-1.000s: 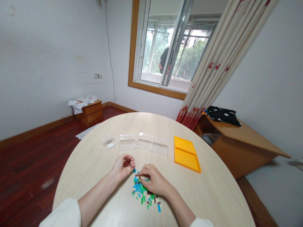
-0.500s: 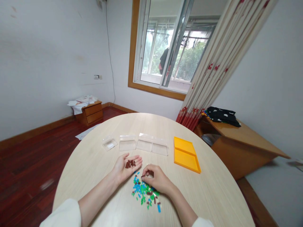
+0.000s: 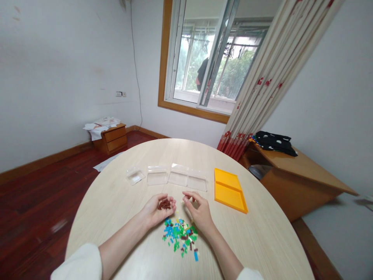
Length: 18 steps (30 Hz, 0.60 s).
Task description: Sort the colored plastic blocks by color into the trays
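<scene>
My left hand is turned palm up and cupped around a small heap of dark brown toy bricks. Just to its right, my right hand hovers over the table with bent fingers. Its thumb and forefinger tips look slightly apart, and no brick can be made out clearly between them. Below both hands lies a loose pile of small toy bricks in blue, green, brown and pale yellow. A longer blue brick lies at the pile's near edge.
Clear plastic boxes stand in a row beyond my hands, with a smaller clear box at the left end. An open yellow case lies to the right. All rest on the round wooden table.
My right hand has moved up and away from the pile, toward the clear boxes. My left hand's fingers have curled more around the brown bricks.
</scene>
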Tool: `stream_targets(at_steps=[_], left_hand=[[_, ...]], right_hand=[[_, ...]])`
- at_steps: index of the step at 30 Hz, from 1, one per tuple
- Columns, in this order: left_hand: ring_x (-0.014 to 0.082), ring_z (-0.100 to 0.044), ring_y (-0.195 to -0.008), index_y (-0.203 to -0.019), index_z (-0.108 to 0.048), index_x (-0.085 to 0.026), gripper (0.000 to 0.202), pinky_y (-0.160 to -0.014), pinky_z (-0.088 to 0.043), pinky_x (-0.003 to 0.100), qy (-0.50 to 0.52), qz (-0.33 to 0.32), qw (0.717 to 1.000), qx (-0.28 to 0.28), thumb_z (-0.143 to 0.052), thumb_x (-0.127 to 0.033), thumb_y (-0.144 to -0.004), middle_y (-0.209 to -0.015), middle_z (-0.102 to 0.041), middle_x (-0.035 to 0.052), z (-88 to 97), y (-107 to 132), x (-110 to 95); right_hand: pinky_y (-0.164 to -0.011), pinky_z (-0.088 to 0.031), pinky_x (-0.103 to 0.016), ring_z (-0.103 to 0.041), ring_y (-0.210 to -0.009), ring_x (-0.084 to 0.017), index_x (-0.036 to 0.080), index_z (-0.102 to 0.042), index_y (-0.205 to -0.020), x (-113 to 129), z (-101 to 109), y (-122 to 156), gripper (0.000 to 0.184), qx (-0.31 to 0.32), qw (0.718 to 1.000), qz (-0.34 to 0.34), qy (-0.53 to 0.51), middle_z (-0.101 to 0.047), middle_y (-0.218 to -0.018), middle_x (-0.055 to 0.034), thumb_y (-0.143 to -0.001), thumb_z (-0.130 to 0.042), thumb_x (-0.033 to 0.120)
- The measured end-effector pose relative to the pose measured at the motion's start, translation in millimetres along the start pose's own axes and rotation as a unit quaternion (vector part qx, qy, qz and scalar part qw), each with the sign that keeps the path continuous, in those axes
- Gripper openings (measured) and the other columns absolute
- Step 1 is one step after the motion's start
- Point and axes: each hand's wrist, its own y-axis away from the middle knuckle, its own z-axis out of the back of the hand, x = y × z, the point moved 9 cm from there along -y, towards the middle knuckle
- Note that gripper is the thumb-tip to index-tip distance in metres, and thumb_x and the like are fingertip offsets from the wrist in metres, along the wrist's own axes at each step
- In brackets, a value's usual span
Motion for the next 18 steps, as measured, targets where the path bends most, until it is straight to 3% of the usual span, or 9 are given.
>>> stream_targets(at_steps=[2,5,10,18], left_hand=[[0.0058,-0.04,-0.037,-0.064,-0.042,-0.014,0.019,-0.034,-0.034,0.014,0.015,-0.021,1.0,-0.005,-0.038,-0.01,-0.082,-0.051,-0.044,0.0003,-0.1,1.5,-7.6],[0.0015,-0.021,-0.029,-0.057,-0.035,-0.016,0.027,-0.028,-0.013,0.012,0.032,-0.03,0.999,0.014,-0.036,-0.013,-0.084,-0.044,-0.029,-0.0065,-3.4,3.5,-15.8],[0.0016,-0.02,-0.03,-0.058,-0.032,-0.016,0.027,-0.029,-0.012,0.012,0.046,-0.039,0.998,0.015,-0.035,-0.014,-0.084,-0.045,-0.024,-0.0079,-2.3,4.0,-21.3],[0.0032,-0.023,-0.034,-0.061,-0.034,-0.017,0.019,-0.032,-0.015,0.013,0.057,-0.038,0.998,0.005,-0.039,-0.01,-0.079,-0.049,-0.028,-0.0061,0.4,1.9,-19.1]], right_hand=[[-0.066,-0.045,-0.028,-0.056,-0.068,-0.016,0.019,-0.066,-0.084,-2.8,-1.7,0.2,0.014,0.004,1.0,-0.002,0.015,-0.063,-0.072,-0.0031,-0.077,-0.055,0.022],[-0.067,-0.043,-0.028,-0.055,-0.07,-0.015,0.018,-0.066,-0.076,-1.9,-21.4,4.4,0.011,0.081,0.996,0.009,0.039,-0.061,-0.07,-0.0026,-0.074,-0.056,0.015],[-0.078,-0.039,-0.03,-0.053,-0.081,-0.016,0.022,-0.069,-0.078,4.4,-55.8,18.6,0.017,0.202,0.973,0.042,0.104,-0.061,-0.077,-0.0014,-0.073,-0.06,0.009],[-0.079,-0.036,-0.03,-0.052,-0.083,-0.016,0.024,-0.069,-0.082,-3.8,-65.0,22.2,0.015,0.229,0.962,0.033,0.147,-0.061,-0.081,-0.0011,-0.075,-0.062,0.012]])
